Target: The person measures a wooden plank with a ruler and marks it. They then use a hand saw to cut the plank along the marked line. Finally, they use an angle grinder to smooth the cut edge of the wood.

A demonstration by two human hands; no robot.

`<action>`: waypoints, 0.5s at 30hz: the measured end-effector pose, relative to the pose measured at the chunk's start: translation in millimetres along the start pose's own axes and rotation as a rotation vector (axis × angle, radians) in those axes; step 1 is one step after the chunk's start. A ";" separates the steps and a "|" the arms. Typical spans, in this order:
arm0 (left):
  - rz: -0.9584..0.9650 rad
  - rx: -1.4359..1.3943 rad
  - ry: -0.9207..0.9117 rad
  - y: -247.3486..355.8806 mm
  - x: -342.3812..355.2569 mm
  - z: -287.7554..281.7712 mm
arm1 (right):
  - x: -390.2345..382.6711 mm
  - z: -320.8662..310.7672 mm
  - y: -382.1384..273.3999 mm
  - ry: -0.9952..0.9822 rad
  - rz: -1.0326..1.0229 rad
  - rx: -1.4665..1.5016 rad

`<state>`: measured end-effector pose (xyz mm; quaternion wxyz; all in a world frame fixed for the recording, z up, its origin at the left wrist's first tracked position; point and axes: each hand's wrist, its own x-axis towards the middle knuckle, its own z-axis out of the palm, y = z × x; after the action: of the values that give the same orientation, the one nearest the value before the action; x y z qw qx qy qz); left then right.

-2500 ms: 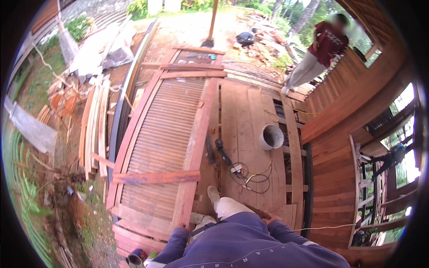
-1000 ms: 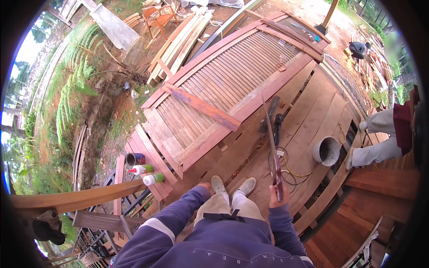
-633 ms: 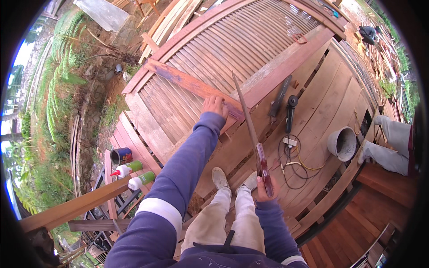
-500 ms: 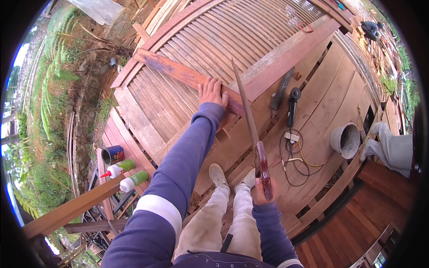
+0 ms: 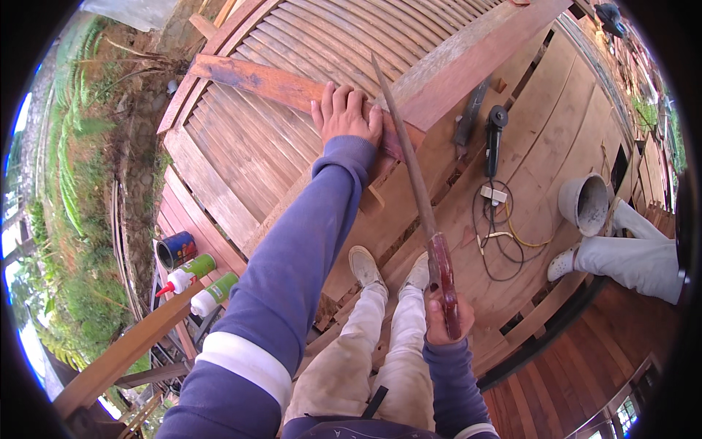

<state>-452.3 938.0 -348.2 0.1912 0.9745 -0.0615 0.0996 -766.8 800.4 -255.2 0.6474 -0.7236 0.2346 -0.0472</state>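
My left hand (image 5: 346,113) rests palm down with fingers spread on the end of a stained reddish crosspiece (image 5: 256,80), which lies across a large slatted wooden panel (image 5: 322,36). My right hand (image 5: 446,322) is closed round the glossy dark-red handle of a long saw (image 5: 420,197). Its narrow blade points up and away, its tip beside my left hand over the panel. Right of the saw, an angle grinder (image 5: 494,139) and a dark elongated tool (image 5: 472,110) lie on the plank deck (image 5: 541,102).
A bucket (image 5: 581,205), tangled cables and a power strip (image 5: 494,195) are at the right, beside a co-worker's legs (image 5: 629,263). At lower left are a paint can (image 5: 177,249) and two bottles (image 5: 189,274) (image 5: 212,296) near a rail (image 5: 124,351). Plants and a stony bank line the left.
My left hand has moved up from my side onto the crosspiece. My right hand now holds the saw raised in front. My view has tilted down; the co-worker's legs have shifted nearer the bucket.
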 end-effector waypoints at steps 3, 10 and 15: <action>0.004 -0.013 0.017 -1.3 -1.1 -0.4 | 1.2 -2.1 -4.7 -0.037 -0.043 -0.061; 0.037 -0.056 0.041 -2.5 -1.8 2.0 | -9.7 -5.3 -10.9 -0.023 0.030 -0.114; 0.041 -0.050 0.078 -7.0 -2.2 4.8 | -9.2 -5.0 -13.4 -0.024 0.056 -0.122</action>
<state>-452.5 942.7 -355.6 0.2157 0.9634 -0.0764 0.1399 -773.1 800.3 -239.4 0.6058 -0.7555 0.2493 -0.0059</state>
